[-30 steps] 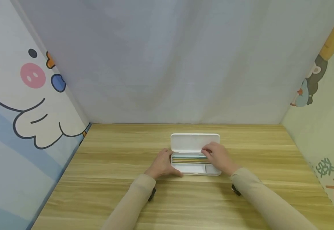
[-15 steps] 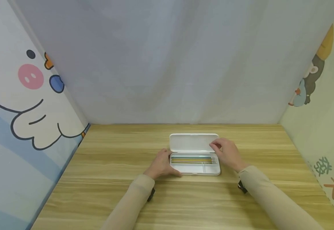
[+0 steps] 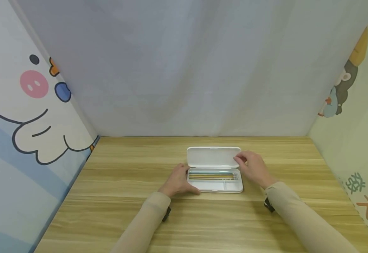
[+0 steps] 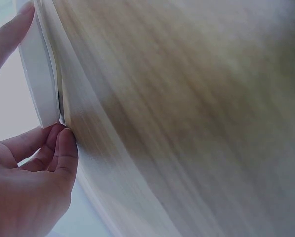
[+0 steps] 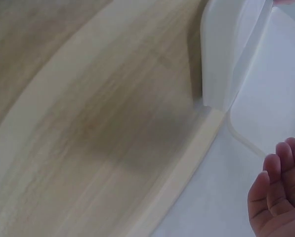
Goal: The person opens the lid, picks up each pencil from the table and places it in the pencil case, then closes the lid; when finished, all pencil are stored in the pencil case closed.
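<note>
A white pencil case (image 3: 213,190) lies on the table, its lid (image 3: 212,157) raised at the back. Inside the back slot are several slim yellow and gold pencils (image 3: 210,176) and a teal strip (image 3: 210,172) behind them, with pale ends at the right. My left hand (image 3: 177,181) grips the case's left end, thumb along the front edge and fingers at the back corner. In the left wrist view those fingertips meet at the white case (image 4: 41,79). My right hand (image 3: 254,168) hovers by the lid's right edge, fingers loosely curled and holding nothing in the right wrist view.
The wooden table (image 3: 123,158) ends at a grey cloth backdrop (image 3: 202,70). Cartoon-printed panels stand at the left (image 3: 44,116) and right (image 3: 348,140). A black device (image 3: 269,205) sits under the right wrist.
My right hand has drawn back from over the case's right part to the right, uncovering the pencil ends. The left hand keeps its grip, and the case stays in place.
</note>
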`<state>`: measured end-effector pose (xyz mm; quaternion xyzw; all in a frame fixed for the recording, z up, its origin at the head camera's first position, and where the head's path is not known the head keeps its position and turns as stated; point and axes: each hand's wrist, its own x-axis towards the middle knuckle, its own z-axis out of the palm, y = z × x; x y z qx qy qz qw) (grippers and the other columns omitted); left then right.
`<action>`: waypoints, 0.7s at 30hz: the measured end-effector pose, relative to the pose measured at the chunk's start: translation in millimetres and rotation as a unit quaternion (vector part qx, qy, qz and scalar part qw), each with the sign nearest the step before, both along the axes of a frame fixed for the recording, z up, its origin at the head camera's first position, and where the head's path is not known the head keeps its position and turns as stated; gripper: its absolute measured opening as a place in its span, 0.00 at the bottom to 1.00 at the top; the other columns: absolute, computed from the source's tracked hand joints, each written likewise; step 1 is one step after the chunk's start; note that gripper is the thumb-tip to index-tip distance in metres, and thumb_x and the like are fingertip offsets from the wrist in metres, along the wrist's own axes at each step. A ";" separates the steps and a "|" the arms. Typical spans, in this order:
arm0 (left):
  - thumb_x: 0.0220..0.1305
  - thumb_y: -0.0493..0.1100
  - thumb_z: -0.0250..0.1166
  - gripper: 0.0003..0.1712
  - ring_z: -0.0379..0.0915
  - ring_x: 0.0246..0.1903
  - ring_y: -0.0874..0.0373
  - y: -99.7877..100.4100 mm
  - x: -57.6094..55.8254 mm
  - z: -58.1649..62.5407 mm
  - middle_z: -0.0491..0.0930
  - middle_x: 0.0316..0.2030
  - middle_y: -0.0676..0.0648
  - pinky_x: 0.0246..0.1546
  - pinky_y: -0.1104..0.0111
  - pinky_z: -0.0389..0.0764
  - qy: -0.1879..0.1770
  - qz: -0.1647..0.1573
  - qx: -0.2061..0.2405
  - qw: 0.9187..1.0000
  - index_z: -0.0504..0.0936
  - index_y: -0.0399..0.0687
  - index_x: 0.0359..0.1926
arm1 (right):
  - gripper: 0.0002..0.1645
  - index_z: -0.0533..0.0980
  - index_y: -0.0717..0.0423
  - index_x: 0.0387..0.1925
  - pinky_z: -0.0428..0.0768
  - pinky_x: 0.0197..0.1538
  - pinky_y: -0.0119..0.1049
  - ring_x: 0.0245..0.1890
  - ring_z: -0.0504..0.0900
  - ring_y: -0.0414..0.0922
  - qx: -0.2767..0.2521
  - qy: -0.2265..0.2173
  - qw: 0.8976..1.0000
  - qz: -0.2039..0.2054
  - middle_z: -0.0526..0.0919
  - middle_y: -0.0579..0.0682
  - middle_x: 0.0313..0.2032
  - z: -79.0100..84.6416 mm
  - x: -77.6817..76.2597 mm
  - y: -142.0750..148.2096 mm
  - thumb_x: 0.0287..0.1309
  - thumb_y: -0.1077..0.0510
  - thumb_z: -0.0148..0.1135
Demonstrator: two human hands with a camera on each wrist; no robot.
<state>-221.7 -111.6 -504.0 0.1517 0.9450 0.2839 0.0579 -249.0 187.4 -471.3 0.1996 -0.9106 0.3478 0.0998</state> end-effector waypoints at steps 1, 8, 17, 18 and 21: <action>0.27 0.61 0.82 0.53 0.67 0.44 0.53 0.1 0.2 0.3 0.72 0.44 0.46 0.52 0.61 0.71 -0.001 0.000 0.000 1.000 0.76 0.36 0.55 | 0.12 0.80 0.61 0.38 0.76 0.36 0.43 0.33 0.77 0.46 -0.003 -0.001 1.000 -0.006 0.81 0.50 0.32 0.5 -0.4 0.6 0.66 0.55 0.57; 0.28 0.62 0.82 0.54 0.67 0.45 0.53 0.0 -0.3 -0.8 0.71 0.45 0.47 0.53 0.61 0.70 -0.007 0.003 -0.005 1.000 0.75 0.37 0.56 | 0.27 0.77 0.63 0.38 0.76 0.38 0.45 0.32 0.77 0.50 -0.004 -0.046 0.994 -0.097 0.80 0.54 0.32 4.5 -6.9 4.3 0.69 0.42 0.48; 0.27 0.64 0.81 0.56 0.66 0.45 0.54 -1.0 -2.6 -5.4 0.71 0.44 0.48 0.52 0.62 0.71 -0.003 0.003 -0.004 1.000 0.75 0.37 0.56 | 0.53 0.68 0.74 0.57 0.69 0.54 0.58 0.51 0.73 0.65 0.012 -0.184 0.976 -0.115 0.74 0.71 0.51 6.8 -17.0 8.9 0.66 0.27 0.29; 0.27 0.64 0.81 0.55 0.66 0.44 0.54 -0.9 -2.5 -5.0 0.71 0.44 0.48 0.52 0.62 0.71 -0.003 0.004 -0.004 1.000 0.75 0.37 0.56 | 0.54 0.67 0.74 0.58 0.68 0.55 0.59 0.53 0.71 0.66 0.013 -0.200 0.973 -0.113 0.73 0.71 0.53 6.6 -18.3 9.3 0.65 0.26 0.27; 0.27 0.63 0.81 0.54 0.66 0.43 0.54 -0.6 -2.0 -3.9 0.71 0.43 0.49 0.51 0.62 0.71 -0.002 0.003 -0.008 1.000 0.76 0.37 0.55 | 0.58 0.66 0.74 0.59 0.66 0.57 0.59 0.53 0.72 0.65 0.002 -0.248 0.963 -0.107 0.73 0.71 0.53 7.1 -22.2 9.1 0.63 0.24 0.24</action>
